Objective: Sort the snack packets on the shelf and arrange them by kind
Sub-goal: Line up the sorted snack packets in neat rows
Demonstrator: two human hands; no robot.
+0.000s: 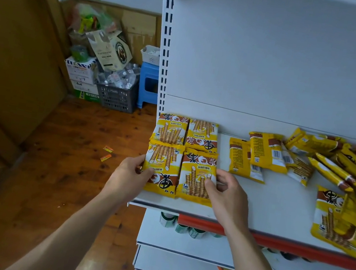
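packets of yellow foil point(201, 136), wafer-roll print, lie four-square at left end of white metal shelf point(279, 200). left hand point(132, 172) pinches front-left packet point(162, 163); right hand point(227, 188) pinches front-right packet point(198, 169). loose yellow packet heap point(345, 164), right, is cut off by frame edge. green cans point(181, 227) below are half hidden behind red shelf strip point(295, 248).

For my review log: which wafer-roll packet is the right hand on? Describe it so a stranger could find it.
On the white shelf, a square block of four yellow wafer-roll packets sits at its left end. The right hand grips the front-right packet, nearest the shelf edge. Unlike the front-left packet held by the left hand, its brown logo band points toward the back wall.
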